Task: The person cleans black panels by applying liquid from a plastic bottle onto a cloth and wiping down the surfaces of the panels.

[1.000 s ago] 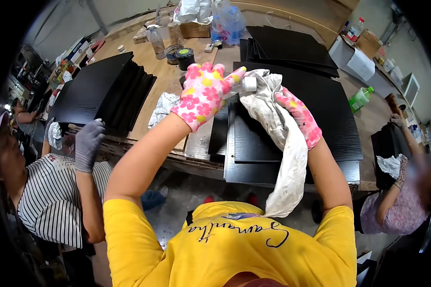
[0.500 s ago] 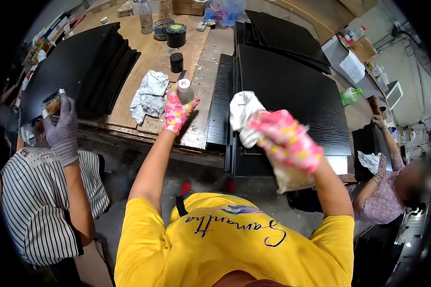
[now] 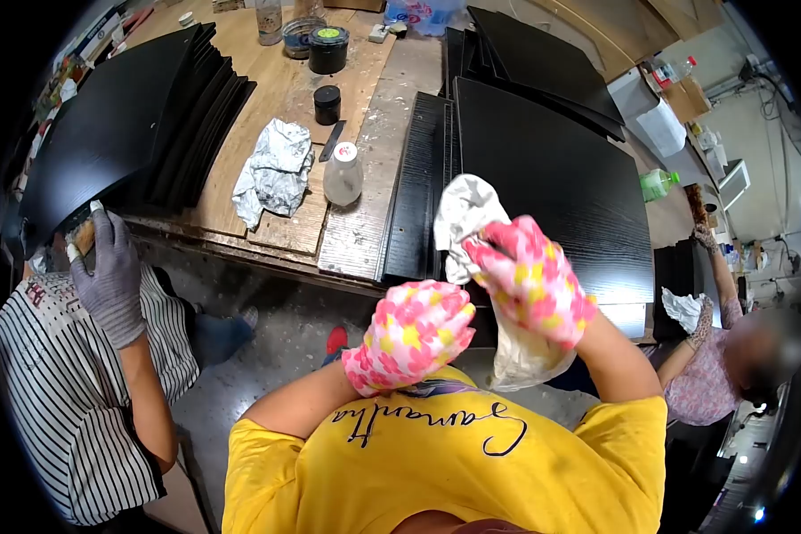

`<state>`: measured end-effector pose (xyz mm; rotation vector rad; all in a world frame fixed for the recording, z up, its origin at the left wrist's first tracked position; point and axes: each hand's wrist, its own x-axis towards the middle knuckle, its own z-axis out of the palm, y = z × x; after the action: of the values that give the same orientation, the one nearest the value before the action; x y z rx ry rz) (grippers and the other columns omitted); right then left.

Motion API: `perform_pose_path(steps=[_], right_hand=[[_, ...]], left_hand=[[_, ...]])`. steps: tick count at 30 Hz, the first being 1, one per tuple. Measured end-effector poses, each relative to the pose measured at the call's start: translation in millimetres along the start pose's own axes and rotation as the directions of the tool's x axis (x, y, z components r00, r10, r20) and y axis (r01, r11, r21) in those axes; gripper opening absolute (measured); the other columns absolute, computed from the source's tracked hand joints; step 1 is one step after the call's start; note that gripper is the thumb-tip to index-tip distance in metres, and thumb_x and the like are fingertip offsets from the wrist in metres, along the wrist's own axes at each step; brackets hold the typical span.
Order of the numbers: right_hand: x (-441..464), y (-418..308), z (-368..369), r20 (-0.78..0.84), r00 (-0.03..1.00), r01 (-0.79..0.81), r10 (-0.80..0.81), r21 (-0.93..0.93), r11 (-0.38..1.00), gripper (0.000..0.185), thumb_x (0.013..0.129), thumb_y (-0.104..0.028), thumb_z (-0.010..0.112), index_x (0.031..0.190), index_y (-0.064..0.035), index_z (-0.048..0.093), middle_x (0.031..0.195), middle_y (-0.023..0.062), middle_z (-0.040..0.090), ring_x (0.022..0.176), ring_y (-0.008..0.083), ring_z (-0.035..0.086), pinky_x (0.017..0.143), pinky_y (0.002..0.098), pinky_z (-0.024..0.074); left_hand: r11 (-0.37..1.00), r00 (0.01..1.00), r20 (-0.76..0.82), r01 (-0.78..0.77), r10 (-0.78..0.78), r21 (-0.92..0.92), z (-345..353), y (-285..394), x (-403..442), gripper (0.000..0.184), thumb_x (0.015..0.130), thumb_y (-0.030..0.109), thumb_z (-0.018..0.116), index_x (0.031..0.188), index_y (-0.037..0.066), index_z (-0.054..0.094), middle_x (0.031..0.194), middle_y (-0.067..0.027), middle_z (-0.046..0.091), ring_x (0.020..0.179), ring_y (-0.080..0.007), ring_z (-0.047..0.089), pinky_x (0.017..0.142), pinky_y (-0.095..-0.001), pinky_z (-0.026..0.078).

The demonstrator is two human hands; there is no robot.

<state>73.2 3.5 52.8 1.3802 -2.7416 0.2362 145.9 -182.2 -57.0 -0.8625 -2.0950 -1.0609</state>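
My right hand (image 3: 538, 285), in a pink and yellow patterned glove, grips a crumpled white cloth (image 3: 468, 212) by the black board stack's front left edge. Part of the cloth hangs below the hand. My left hand (image 3: 416, 334), gloved alike, is in front of my chest, just left of the hanging cloth; its fingers are curled together and their inner side is hidden. A clear bottle with a white cap (image 3: 343, 182) stands on the table, apart from both hands. The large black board (image 3: 552, 187) tops the stack beyond my right hand.
Left of the bottle lie a stained crumpled cloth (image 3: 280, 169) and a dark flat blade (image 3: 332, 141). Black jars (image 3: 327, 105) stand behind. Another black board stack (image 3: 107, 125) is at left, beside a co-worker's grey-gloved hand (image 3: 114, 276). Another person is at right.
My left hand has left the bottle and come back toward my chest, its spread fingers now curled. The bottle stays standing. My right hand still grips the cloth, slightly lower.
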Motion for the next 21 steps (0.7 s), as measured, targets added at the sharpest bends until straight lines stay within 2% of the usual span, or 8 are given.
perform_pose_path(steps=[3, 4, 6, 9, 11, 15, 19, 21], right_hand=[[43.2, 43.2, 15.5, -0.128, 0.992, -0.014, 0.022, 0.062, 0.998, 0.037, 0.077, -0.003, 0.069, 0.113, -0.0089, 0.065, 0.114, 0.0132, 0.057, 0.100, 0.0345, 0.054, 0.077, 0.0404, 0.0509], [65.0, 65.9, 26.4, -0.041, 0.956, -0.252, 0.291, 0.401, 0.881, 0.037, 0.078, -0.002, 0.068, 0.114, -0.0081, 0.065, 0.115, 0.0138, 0.057, 0.102, 0.0341, 0.054, 0.080, 0.0411, 0.0499], [99.6, 101.3, 28.7, -0.188, 0.982, -0.017, 0.018, 0.008, 1.000, 0.029, 0.083, 0.000, 0.063, 0.111, -0.0056, 0.067, 0.114, 0.0137, 0.059, 0.105, 0.0331, 0.054, 0.086, 0.0384, 0.0476], [119.5, 139.6, 40.7, -0.263, 0.936, -0.208, 0.235, 0.126, 0.970, 0.031, 0.086, -0.004, 0.064, 0.117, -0.0068, 0.064, 0.116, 0.0135, 0.059, 0.108, 0.0329, 0.055, 0.087, 0.0405, 0.0468], [86.5, 110.3, 39.5, -0.393, 0.918, -0.073, 0.054, -0.031, 0.997, 0.031, 0.088, -0.005, 0.064, 0.118, -0.0086, 0.063, 0.117, 0.0125, 0.059, 0.105, 0.0324, 0.057, 0.084, 0.0401, 0.0481], [3.5, -4.2, 2.7, -0.040, 0.999, -0.002, 0.003, 0.045, 0.999, 0.037, 0.071, -0.005, 0.071, 0.107, -0.0107, 0.067, 0.108, 0.0082, 0.063, 0.095, 0.0312, 0.060, 0.072, 0.0412, 0.0544], [-4.3, -11.8, -12.2, 0.059, 0.997, 0.035, -0.042, 0.115, 0.993, 0.034, 0.072, -0.008, 0.070, 0.105, -0.0070, 0.067, 0.102, 0.0095, 0.061, 0.091, 0.0298, 0.058, 0.069, 0.0388, 0.0537], [26.1, 9.2, -5.4, 0.013, 0.998, 0.057, -0.058, 0.049, 0.997, 0.027, 0.078, -0.008, 0.066, 0.105, -0.0104, 0.067, 0.106, 0.0082, 0.062, 0.091, 0.0298, 0.057, 0.071, 0.0411, 0.0531]], left_hand=[[0.999, 1.000, 0.025, 0.018, -0.018, 0.027, 2.7, 6.9, 4.1, 0.038, 0.071, 0.016, 0.080, 0.106, 0.007, 0.068, 0.118, -0.0086, 0.066, 0.107, -0.0272, 0.063, 0.084, -0.0400, 0.050], [0.999, 0.998, 0.039, 0.045, -0.046, 0.028, 3.5, 9.1, 3.6, 0.037, 0.071, 0.016, 0.079, 0.106, 0.007, 0.068, 0.119, -0.0087, 0.066, 0.107, -0.0272, 0.063, 0.084, -0.0396, 0.050], [0.997, 0.996, 0.071, 0.054, -0.058, 0.049, -0.3, 10.2, 6.2, 0.037, 0.071, 0.012, 0.078, 0.107, 0.007, 0.069, 0.119, -0.0082, 0.066, 0.108, -0.0270, 0.063, 0.084, -0.0388, 0.050], [0.999, 0.997, 0.067, 0.039, -0.039, -0.008, 1.6, 6.2, 3.1, 0.037, 0.070, 0.010, 0.078, 0.106, 0.007, 0.069, 0.118, -0.0081, 0.066, 0.107, -0.0268, 0.063, 0.083, -0.0385, 0.050], [0.999, 0.998, 0.029, 0.054, -0.054, 0.007, 9.2, 6.8, -0.2, 0.037, 0.069, 0.008, 0.077, 0.105, 0.007, 0.068, 0.118, -0.0077, 0.066, 0.106, -0.0270, 0.064, 0.083, -0.0383, 0.051], [0.997, 0.994, -0.088, 0.062, -0.065, -0.038, 15.9, 3.7, -3.4, 0.033, 0.068, 0.007, 0.077, 0.101, 0.007, 0.069, 0.113, -0.0081, 0.067, 0.104, -0.0288, 0.065, 0.081, -0.0389, 0.051], [0.993, 0.998, -0.055, -0.015, 0.009, -0.117, 17.5, 2.6, -12.4, 0.034, 0.067, 0.008, 0.078, 0.100, 0.008, 0.069, 0.111, -0.0084, 0.068, 0.102, -0.0293, 0.065, 0.078, -0.0404, 0.051], [1.000, 0.995, -0.100, -0.012, 0.011, -0.013, 16.7, 7.2, -6.1, 0.038, 0.068, 0.013, 0.077, 0.105, 0.009, 0.069, 0.113, -0.0063, 0.066, 0.100, -0.0274, 0.064, 0.076, -0.0382, 0.051]])
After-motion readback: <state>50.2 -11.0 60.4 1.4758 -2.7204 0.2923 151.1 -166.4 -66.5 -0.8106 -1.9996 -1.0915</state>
